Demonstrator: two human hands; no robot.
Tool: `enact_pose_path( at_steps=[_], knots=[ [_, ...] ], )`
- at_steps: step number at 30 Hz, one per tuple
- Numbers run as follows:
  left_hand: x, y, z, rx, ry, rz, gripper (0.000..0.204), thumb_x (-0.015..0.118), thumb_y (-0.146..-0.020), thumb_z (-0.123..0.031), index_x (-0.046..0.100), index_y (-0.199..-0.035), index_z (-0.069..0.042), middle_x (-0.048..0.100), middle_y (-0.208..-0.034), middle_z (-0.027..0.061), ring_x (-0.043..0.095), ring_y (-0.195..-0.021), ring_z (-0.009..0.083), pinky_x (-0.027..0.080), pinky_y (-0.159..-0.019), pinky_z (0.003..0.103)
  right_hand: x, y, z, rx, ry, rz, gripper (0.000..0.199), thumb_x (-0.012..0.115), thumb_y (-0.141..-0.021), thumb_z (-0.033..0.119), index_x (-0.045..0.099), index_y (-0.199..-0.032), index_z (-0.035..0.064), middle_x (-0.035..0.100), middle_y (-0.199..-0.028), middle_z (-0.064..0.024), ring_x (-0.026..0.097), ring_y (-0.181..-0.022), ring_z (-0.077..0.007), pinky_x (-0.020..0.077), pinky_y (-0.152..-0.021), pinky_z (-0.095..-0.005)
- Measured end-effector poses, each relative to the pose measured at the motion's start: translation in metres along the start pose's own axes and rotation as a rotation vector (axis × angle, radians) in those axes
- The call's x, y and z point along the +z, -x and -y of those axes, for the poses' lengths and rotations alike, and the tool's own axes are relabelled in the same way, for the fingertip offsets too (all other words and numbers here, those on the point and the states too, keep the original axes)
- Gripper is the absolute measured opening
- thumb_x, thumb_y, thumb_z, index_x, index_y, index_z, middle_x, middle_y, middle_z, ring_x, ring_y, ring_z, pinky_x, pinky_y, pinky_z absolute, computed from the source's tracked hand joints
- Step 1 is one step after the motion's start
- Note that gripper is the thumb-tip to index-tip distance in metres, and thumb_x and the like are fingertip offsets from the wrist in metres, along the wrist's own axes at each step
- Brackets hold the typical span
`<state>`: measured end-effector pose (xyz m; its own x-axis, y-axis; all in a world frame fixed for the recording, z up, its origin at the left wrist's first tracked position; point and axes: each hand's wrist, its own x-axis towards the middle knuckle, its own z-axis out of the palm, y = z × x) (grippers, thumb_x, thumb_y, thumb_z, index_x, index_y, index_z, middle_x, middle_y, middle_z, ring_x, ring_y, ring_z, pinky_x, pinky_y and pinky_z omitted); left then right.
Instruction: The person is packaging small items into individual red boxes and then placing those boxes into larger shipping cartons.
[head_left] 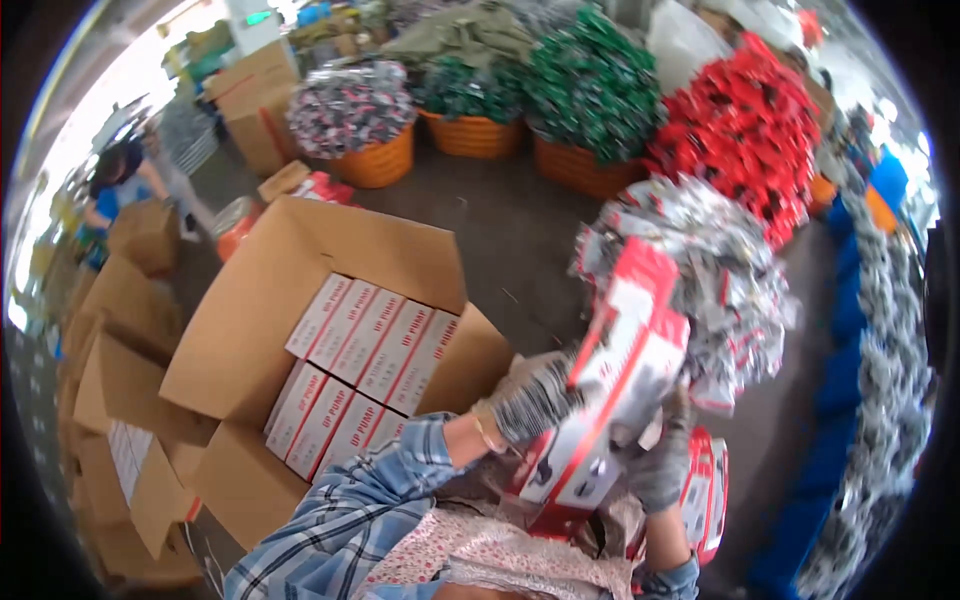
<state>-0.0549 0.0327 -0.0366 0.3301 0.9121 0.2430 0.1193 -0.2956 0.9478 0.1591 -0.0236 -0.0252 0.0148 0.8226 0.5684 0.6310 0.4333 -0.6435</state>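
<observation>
Both hands were gloved and busy w/ the same thing. Left hand (535, 400) was closed around the side of a red and white carton (610, 390), tilted up in front of the chest; right hand (662, 465) was wrapped on its lower right edge, fingers curled. More flat cartons (705, 490) sat just beside the right wrist. To the left, a big open cardboard box (250, 330) on the floor was already packed w/ rows of small white and red boxes (365, 345). Far side: orange baskets (378, 160) heaped w/ foil packets. Imo mid-step of forming or filling the carton. Next move prob needs a firm grip and squaring it up before it goes left into the box.
</observation>
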Motion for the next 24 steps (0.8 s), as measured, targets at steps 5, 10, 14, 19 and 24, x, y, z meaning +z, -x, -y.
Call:
enact_pose_path(
  at_steps=[5,10,14,19,24],
  knots=[
    [0.016,0.03,-0.024,-0.01,0.18,0.033,0.056,0.065,-0.088,-0.026,0.044,-0.134,-0.004,0.051,-0.13,0.0165,0.051,-0.115,0.023,0.04,-0.097,0.034,-0.009,-0.044,0.008,-0.398,0.53,0.098,0.053,0.063,-0.082,0.03,0.05,-0.123,-0.001,0.053,-0.115,-0.0205,0.052,-0.103,-0.0377,0.0394,-0.093,-0.0461],
    [0.034,0.039,-0.018,-0.042,0.168,0.029,0.067,0.064,-0.088,-0.031,0.034,-0.142,-0.005,0.046,-0.135,0.0183,0.05,-0.118,0.0299,0.04,-0.098,0.037,-0.024,-0.078,0.013,-0.276,0.398,0.219,0.026,0.062,-0.083,0.02,0.06,-0.099,-0.0011,0.057,-0.085,-0.0167,0.055,-0.079,-0.0349,0.0444,-0.074,-0.0418],
    [0.045,0.031,-0.031,0.066,-0.17,-0.143,0.089,0.068,-0.083,-0.038,0.018,-0.146,0.0,0.038,-0.14,0.0239,0.044,-0.126,0.0344,0.037,-0.101,0.039,-0.035,-0.086,0.014,-0.32,0.241,0.361,0.02,0.063,-0.083,0.018,0.058,-0.076,0.0004,0.05,-0.064,-0.0125,0.05,-0.063,-0.0336,0.0404,-0.061,-0.0423],
    [0.048,0.023,-0.066,0.113,-0.451,-0.144,0.117,0.072,-0.074,-0.05,-0.001,-0.143,0.009,0.021,-0.145,0.0326,0.031,-0.134,0.0405,0.029,-0.108,0.041,-0.044,-0.076,0.035,-0.329,0.133,0.413,0.025,0.064,-0.082,0.017,0.052,-0.066,0.0026,0.048,-0.061,-0.0126,0.051,-0.062,-0.0339,0.04,-0.06,-0.0426],
    [0.042,0.019,-0.082,0.09,-0.333,0.177,0.131,0.082,-0.058,-0.052,0.006,-0.138,0.019,0.026,-0.136,0.0398,0.029,-0.131,0.0468,0.025,-0.11,0.041,-0.042,-0.064,0.045,-0.509,0.13,0.331,0.021,0.068,-0.078,0.017,0.052,-0.07,0.0057,0.053,-0.07,-0.0135,0.052,-0.067,-0.0369,0.0395,-0.062,-0.0457]
  ],
)
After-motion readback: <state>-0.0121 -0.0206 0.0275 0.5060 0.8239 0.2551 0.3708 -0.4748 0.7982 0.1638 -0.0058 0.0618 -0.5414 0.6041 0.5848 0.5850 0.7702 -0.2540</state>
